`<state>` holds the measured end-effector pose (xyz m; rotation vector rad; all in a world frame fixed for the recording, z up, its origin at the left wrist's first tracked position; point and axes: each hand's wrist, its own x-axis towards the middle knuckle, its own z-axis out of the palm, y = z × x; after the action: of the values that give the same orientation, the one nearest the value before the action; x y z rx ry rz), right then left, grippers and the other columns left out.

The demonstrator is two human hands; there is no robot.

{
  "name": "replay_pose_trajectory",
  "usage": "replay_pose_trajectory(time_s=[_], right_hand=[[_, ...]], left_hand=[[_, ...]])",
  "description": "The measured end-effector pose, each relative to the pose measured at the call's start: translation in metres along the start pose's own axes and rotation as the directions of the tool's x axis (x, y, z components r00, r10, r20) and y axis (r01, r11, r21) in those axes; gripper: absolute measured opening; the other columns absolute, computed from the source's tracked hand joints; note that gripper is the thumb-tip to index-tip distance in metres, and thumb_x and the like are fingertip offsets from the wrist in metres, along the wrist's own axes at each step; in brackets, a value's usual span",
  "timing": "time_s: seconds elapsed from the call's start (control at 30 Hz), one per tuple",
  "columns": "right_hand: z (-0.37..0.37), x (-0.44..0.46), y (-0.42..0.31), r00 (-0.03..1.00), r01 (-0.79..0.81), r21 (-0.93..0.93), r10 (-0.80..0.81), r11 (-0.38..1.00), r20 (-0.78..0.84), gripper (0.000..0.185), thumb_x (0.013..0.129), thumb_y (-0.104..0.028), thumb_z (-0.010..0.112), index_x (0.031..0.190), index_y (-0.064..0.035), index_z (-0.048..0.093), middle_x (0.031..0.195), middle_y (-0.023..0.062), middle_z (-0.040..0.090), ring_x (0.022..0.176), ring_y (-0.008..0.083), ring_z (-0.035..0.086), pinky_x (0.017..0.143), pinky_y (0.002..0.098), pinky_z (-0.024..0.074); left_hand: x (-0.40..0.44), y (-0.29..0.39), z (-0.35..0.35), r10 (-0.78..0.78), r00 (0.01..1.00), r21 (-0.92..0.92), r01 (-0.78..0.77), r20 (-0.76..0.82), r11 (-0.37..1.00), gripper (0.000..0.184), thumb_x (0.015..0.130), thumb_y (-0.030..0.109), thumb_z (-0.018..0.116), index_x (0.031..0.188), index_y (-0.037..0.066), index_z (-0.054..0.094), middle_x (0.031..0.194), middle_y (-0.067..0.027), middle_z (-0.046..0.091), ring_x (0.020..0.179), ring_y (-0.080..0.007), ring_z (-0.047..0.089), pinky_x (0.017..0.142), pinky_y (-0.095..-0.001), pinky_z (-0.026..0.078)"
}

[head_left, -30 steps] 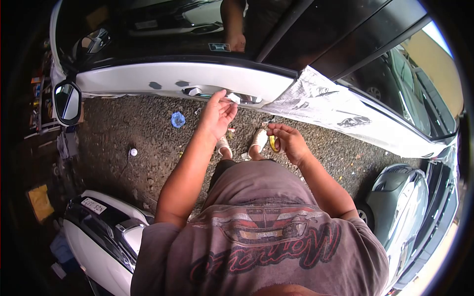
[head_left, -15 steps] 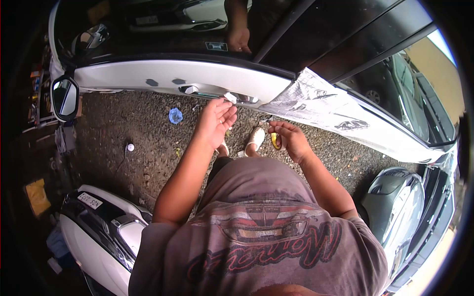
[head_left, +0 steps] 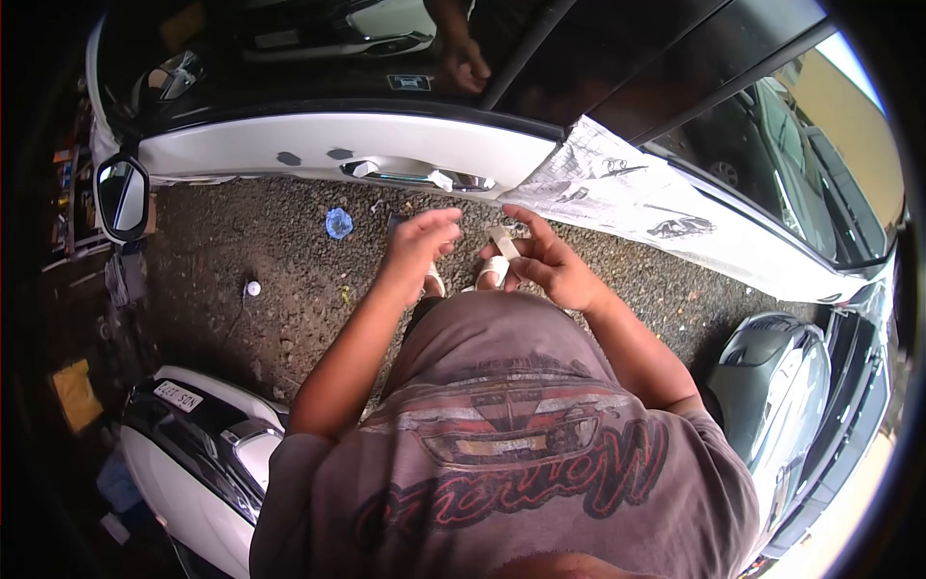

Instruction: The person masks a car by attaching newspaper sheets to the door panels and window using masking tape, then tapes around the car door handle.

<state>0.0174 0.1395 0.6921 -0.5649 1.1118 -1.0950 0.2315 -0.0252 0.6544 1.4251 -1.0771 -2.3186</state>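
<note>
My right hand (head_left: pixel 552 262) grips a small cream roll of masking tape (head_left: pixel 503 243), seen edge-on between the thumb and fingers. The index finger is stretched out above the roll. To its left, my left hand (head_left: pixel 422 247) is raised with its fingers apart and slightly blurred, and nothing shows in it. Both hands are in front of my belly, just below a white car door (head_left: pixel 415 145). The chrome door handle (head_left: pixel 400 178) has a white piece of tape (head_left: pixel 441 180) at its right part and another white piece (head_left: pixel 364 169) at its left end.
White printed masking sheet (head_left: pixel 617 193) covers the rear panel. A side mirror (head_left: pixel 123 198) sticks out at left. A crumpled blue thing (head_left: pixel 339 223) lies on the gravel (head_left: pixel 289 251). Behind me are a white scooter (head_left: pixel 183 463) and a grey vehicle part (head_left: pixel 772 386).
My left hand has come away from the door handle, leaving the white tape piece there. My right hand has moved left and turned the roll, bringing the hands closer together.
</note>
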Motion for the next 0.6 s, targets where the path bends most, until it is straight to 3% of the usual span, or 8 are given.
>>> replay_pose_trajectory(time_s=[0.07,0.13,0.23,0.3,0.37,0.47,0.53,0.6], right_hand=[[0.008,0.000,-0.007,0.996,0.052,-0.097,-0.045,0.994,0.073,0.078,0.105,0.009,0.050,0.173,-0.0069,0.014,0.135,0.0171,0.070,0.095,0.0185,0.070,0.095,0.0352,0.0570],[0.017,0.000,-0.014,0.993,0.060,-0.115,-0.047,0.992,0.111,0.078,0.105,0.009,0.051,0.172,-0.0063,0.015,0.134,0.0151,0.069,0.096,0.0175,0.069,0.096,0.0350,0.0560],[0.029,0.002,-0.017,0.988,0.133,-0.170,-0.117,0.976,0.103,0.075,0.106,0.006,0.054,0.171,-0.0047,0.018,0.124,0.0165,0.073,0.094,0.0200,0.072,0.093,0.0359,0.0567],[0.032,0.004,-0.021,0.981,0.193,-0.450,-0.169,0.872,0.093,0.070,0.107,-0.001,0.059,0.168,-0.0035,0.024,0.108,0.0187,0.077,0.088,0.0247,0.075,0.088,0.0372,0.0577],[0.040,0.004,-0.027,0.981,0.190,-0.471,-0.180,0.861,0.068,0.064,0.107,-0.004,0.061,0.164,-0.0033,0.032,0.102,0.0202,0.077,0.086,0.0299,0.076,0.084,0.0395,0.0583],[0.046,0.006,-0.042,0.977,0.196,-0.549,-0.209,0.812,0.039,0.050,0.106,-0.009,0.065,0.153,-0.0041,0.047,0.093,0.0215,0.078,0.082,0.0382,0.078,0.078,0.0441,0.0592],[0.047,0.009,-0.043,0.973,0.203,-0.598,-0.229,0.775,0.034,0.043,0.106,-0.012,0.066,0.146,-0.0049,0.054,0.091,0.0213,0.079,0.081,0.0411,0.077,0.075,0.0462,0.0594],[0.046,0.012,-0.042,0.971,0.194,-0.703,-0.236,0.685,0.038,0.031,0.108,-0.005,0.062,0.139,-0.0026,0.061,0.085,0.0115,0.076,0.073,0.0186,0.072,0.071,0.0349,0.0584]], left_hand=[[-0.021,0.005,0.015,0.135,0.960,0.182,-0.182,0.244,0.966,0.047,0.105,0.015,0.072,0.148,-0.003,0.064,0.136,-0.0177,0.071,0.118,-0.0206,0.071,0.091,-0.0354,0.062],[-0.026,0.003,0.023,0.247,0.938,0.225,-0.303,0.245,0.926,0.048,0.101,0.010,0.079,0.145,-0.002,0.067,0.136,-0.0239,0.070,0.116,-0.0220,0.073,0.080,-0.0338,0.065],[-0.035,0.007,0.024,0.609,0.729,0.632,-0.638,0.312,0.441,0.026,0.094,0.007,0.084,0.119,0.000,0.081,0.130,-0.0215,0.073,0.105,-0.0223,0.077,0.078,-0.0325,0.065],[-0.037,0.013,0.022,0.641,0.689,0.624,-0.674,0.339,0.395,0.021,0.094,0.006,0.084,0.113,0.000,0.081,0.126,-0.0195,0.074,0.101,-0.0219,0.077,0.078,-0.0324,0.064],[-0.045,0.017,0.022,0.620,0.718,0.601,-0.658,0.317,0.455,0.011,0.093,0.004,0.083,0.099,-0.001,0.076,0.112,-0.0156,0.075,0.093,-0.0206,0.076,0.078,-0.0324,0.061],[-0.052,0.027,0.016,0.673,0.653,0.671,-0.675,0.349,0.307,0.009,0.095,0.003,0.081,0.099,-0.002,0.074,0.109,-0.0143,0.072,0.090,-0.0198,0.074,0.077,-0.0319,0.060],[-0.057,0.036,0.010,0.669,0.673,0.659,-0.662,0.314,0.357,0.010,0.095,0.002,0.080,0.099,-0.002,0.072,0.109,-0.0135,0.071,0.089,-0.0195,0.073,0.076,-0.0318,0.060],[-0.066,0.052,0.006,0.640,0.727,0.667,-0.608,0.250,0.431,0.009,0.096,0.000,0.078,0.101,-0.002,0.071,0.108,-0.0119,0.068,0.086,-0.0180,0.071,0.074,-0.0306,0.059]])
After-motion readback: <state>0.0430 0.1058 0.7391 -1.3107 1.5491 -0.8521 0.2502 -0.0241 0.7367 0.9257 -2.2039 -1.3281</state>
